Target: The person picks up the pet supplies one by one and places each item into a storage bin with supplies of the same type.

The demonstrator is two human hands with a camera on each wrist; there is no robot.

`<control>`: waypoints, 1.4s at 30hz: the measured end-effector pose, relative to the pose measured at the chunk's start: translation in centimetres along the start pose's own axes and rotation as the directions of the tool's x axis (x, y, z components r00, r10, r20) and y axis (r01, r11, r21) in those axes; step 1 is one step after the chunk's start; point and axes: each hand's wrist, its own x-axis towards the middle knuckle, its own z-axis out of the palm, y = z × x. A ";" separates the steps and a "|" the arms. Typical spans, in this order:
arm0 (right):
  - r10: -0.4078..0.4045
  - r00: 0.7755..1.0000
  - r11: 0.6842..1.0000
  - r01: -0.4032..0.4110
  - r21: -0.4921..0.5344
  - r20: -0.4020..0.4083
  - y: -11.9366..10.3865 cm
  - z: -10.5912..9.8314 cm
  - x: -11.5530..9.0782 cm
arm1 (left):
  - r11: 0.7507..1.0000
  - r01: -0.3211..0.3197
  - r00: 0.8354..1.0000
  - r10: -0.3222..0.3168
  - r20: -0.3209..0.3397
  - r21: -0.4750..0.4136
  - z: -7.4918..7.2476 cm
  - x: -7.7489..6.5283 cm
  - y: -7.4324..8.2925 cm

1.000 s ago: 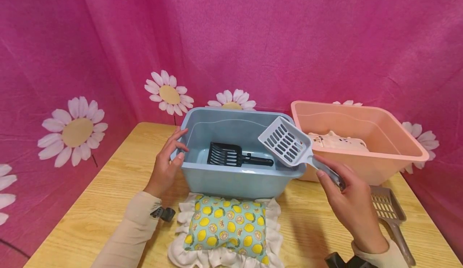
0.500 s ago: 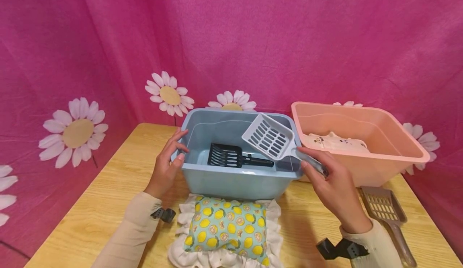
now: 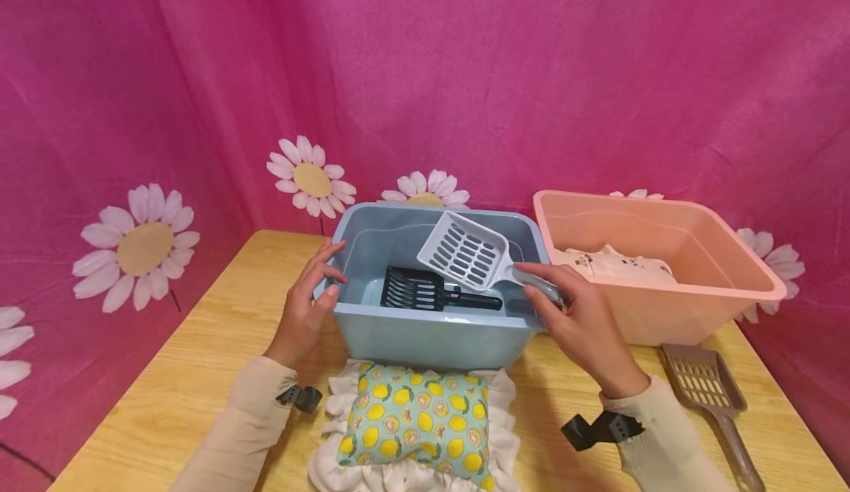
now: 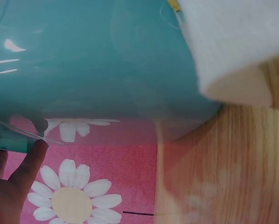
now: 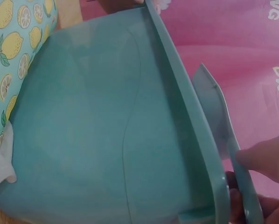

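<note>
My right hand (image 3: 587, 326) pinches the grey handle of a pale grey slotted litter scoop (image 3: 502, 274). The scoop's head tilts over the blue plastic tub (image 3: 434, 341), at its right half. In the right wrist view the scoop (image 5: 212, 107) shows beyond the tub's rim, with thumb and fingers on its handle. Inside the tub lies a black litter scoop (image 3: 440, 296), handle to the right. At the tub's left rim rests my left hand (image 3: 299, 315), fingers extended over the edge. One fingertip (image 4: 37, 151) touches the rim in the left wrist view.
A lemon-print cushion (image 3: 418, 418) with white ruffles lies before the tub. To the right stands a peach tub (image 3: 637, 307) holding a cream printed cloth item (image 3: 614, 265). A brown slotted scoop (image 3: 724, 407) lies on the wooden table (image 3: 173, 396). Pink flowered fabric hangs behind.
My right hand has carried the pale grey scoop leftward, from the tub's right end further over its inside. My left hand and the black scoop have stayed in place.
</note>
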 end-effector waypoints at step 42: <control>-0.070 0.982 0.996 0.077 -0.034 0.176 0.1 2.2 3.1 | 1.000 -0.005 1.000 0.006 -0.014 0.009 0.2 -0.1 -0.4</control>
